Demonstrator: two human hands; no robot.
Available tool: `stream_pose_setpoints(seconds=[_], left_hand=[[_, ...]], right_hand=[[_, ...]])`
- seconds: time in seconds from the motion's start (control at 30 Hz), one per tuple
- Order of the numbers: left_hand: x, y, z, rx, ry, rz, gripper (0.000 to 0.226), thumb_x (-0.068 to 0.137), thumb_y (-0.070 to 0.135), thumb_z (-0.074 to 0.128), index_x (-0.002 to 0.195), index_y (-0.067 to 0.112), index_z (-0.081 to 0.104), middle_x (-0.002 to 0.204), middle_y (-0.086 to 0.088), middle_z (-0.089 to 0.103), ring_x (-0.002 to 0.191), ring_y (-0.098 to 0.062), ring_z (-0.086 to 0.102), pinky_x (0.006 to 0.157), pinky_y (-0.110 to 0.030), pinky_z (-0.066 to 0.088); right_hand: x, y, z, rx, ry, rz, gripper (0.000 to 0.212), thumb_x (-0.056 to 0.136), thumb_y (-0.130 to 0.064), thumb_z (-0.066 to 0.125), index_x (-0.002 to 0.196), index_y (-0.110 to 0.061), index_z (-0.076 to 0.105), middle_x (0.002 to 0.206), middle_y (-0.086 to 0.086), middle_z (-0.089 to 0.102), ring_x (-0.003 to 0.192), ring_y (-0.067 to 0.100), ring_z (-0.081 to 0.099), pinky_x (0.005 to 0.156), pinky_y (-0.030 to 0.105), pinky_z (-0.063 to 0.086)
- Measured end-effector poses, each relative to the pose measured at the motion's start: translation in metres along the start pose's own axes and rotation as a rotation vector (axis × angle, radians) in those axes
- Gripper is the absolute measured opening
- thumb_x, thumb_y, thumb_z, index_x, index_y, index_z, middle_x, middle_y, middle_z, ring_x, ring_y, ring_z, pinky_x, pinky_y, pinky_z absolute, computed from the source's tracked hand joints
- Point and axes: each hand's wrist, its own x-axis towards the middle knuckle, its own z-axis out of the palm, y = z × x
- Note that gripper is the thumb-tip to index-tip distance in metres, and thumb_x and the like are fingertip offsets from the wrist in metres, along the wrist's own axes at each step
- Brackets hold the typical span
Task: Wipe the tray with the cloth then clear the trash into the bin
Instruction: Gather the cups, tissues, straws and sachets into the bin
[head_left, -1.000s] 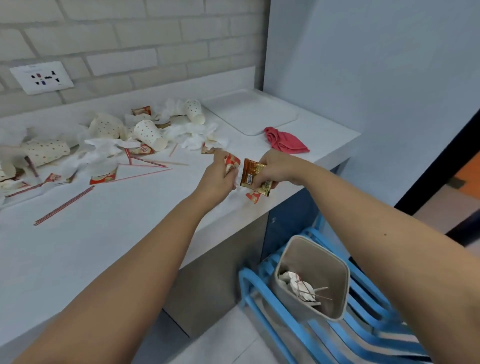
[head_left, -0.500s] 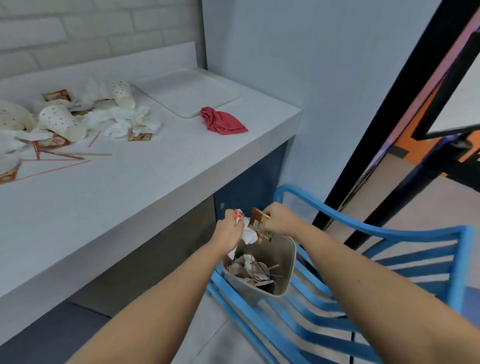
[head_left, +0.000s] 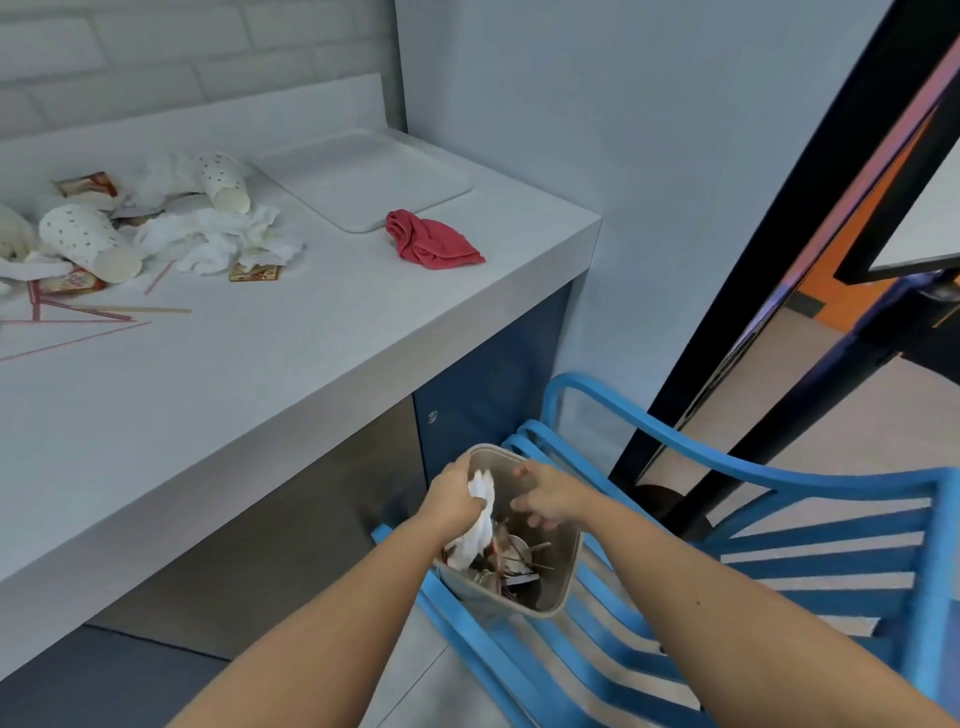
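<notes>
Both my hands hang over the beige bin (head_left: 558, 584), which stands on a blue chair below the counter's edge. My left hand (head_left: 457, 496) grips a crumpled white napkin (head_left: 480, 522) that dangles into the bin. My right hand (head_left: 545, 493) is over the bin's mouth with its fingers spread and nothing in it. Wrappers, sticks and paper lie in the bin. On the counter the white tray (head_left: 363, 179) sits at the back corner, with the red cloth (head_left: 431, 240) bunched just in front of it.
More trash lies at the counter's left: dotted paper cups (head_left: 88, 241), white napkins (head_left: 223, 239), a sauce packet (head_left: 255, 272) and thin red straws (head_left: 78, 325). The blue slatted chair (head_left: 779, 519) stands under the counter's end. A dark door frame (head_left: 753, 312) rises on the right.
Both hands carried the trash from the counter down to the bin. My right hand has opened and the brown packets it held are gone from it; my left still holds the napkin.
</notes>
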Motion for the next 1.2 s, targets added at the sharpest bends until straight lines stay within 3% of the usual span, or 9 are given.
stream_pose_setpoints(seconds=[0.17,0.27,0.43,0.53,0.6,0.67,0.87,1.03,1.2], left_hand=[[-0.001,0.003,-0.016,0.012,0.114,0.074,0.053,0.090,0.007,0.055,0.140,0.010,0.038,0.138,-0.010,0.045,0.127,-0.023,0.045,0.106,-0.031,0.037],[-0.006,0.008,-0.031,0.001,0.219,0.173,0.040,0.091,0.005,0.053,0.131,0.008,0.048,0.129,-0.010,0.052,0.116,-0.020,0.052,0.099,-0.024,0.040],[-0.025,0.016,-0.068,-0.069,0.431,0.327,0.025,0.093,0.005,0.048,0.115,0.008,0.060,0.113,-0.007,0.061,0.101,-0.015,0.058,0.087,-0.018,0.042],[-0.036,0.013,-0.100,-0.077,0.524,0.359,0.023,0.094,0.008,0.046,0.112,0.009,0.060,0.106,-0.004,0.062,0.090,-0.010,0.054,0.080,-0.017,0.040],[-0.042,0.008,-0.124,-0.060,0.626,0.385,0.020,0.093,0.008,0.048,0.107,0.008,0.062,0.102,-0.004,0.062,0.084,-0.008,0.051,0.071,-0.007,0.036],[-0.049,-0.001,-0.149,-0.042,0.702,0.390,0.019,0.091,0.006,0.050,0.104,0.007,0.063,0.100,-0.003,0.062,0.081,-0.006,0.050,0.068,-0.002,0.037],[-0.067,-0.045,-0.214,0.004,0.793,0.258,0.021,0.092,0.005,0.048,0.107,0.007,0.063,0.109,-0.006,0.062,0.085,-0.008,0.050,0.075,-0.012,0.036],[-0.082,-0.094,-0.270,0.029,0.822,0.138,0.023,0.092,0.003,0.046,0.108,0.004,0.062,0.110,-0.009,0.059,0.081,-0.013,0.050,0.073,-0.015,0.034],[-0.094,-0.162,-0.326,0.112,0.821,-0.053,0.024,0.089,0.001,0.050,0.109,0.002,0.062,0.117,-0.013,0.055,0.101,-0.024,0.056,0.086,-0.024,0.041]], right_hand=[[-0.004,-0.021,-0.011,0.005,-0.003,-0.043,0.027,0.091,-0.005,0.047,0.115,-0.015,0.051,0.100,0.007,0.059,0.070,0.017,0.060,0.049,0.017,0.042],[-0.006,-0.039,-0.015,-0.043,-0.003,-0.103,0.026,0.092,-0.009,0.048,0.117,-0.012,0.054,0.099,0.007,0.060,0.065,0.011,0.058,0.053,0.018,0.045],[-0.015,-0.081,-0.018,-0.115,-0.008,-0.211,0.020,0.093,-0.010,0.048,0.109,-0.007,0.060,0.073,0.000,0.060,0.061,0.009,0.057,0.061,0.021,0.047],[-0.024,-0.120,-0.017,-0.150,0.006,-0.303,0.013,0.093,-0.014,0.052,0.095,-0.008,0.062,0.066,0.000,0.058,0.055,0.009,0.051,0.056,0.020,0.041],[-0.031,-0.148,-0.014,-0.167,0.022,-0.362,0.012,0.093,-0.016,0.053,0.082,-0.013,0.059,0.063,0.000,0.057,0.053,0.011,0.047,0.052,0.022,0.037],[-0.037,-0.177,-0.009,-0.161,0.029,-0.414,0.012,0.092,-0.016,0.052,0.082,-0.012,0.057,0.062,0.000,0.057,0.052,0.011,0.045,0.052,0.020,0.035],[-0.035,-0.256,0.021,-0.217,0.056,-0.538,0.010,0.091,-0.016,0.054,0.088,-0.011,0.062,0.065,0.000,0.059,0.059,0.012,0.051,0.064,0.025,0.043],[-0.028,-0.312,0.054,-0.244,0.063,-0.610,0.018,0.090,-0.011,0.054,0.099,-0.001,0.067,0.071,-0.003,0.058,0.063,0.009,0.053,0.057,0.017,0.041],[-0.012,-0.359,0.087,-0.299,0.081,-0.675,0.024,0.088,-0.005,0.051,0.101,0.009,0.066,0.088,0.005,0.059,0.081,0.016,0.051,0.065,0.020,0.040]])
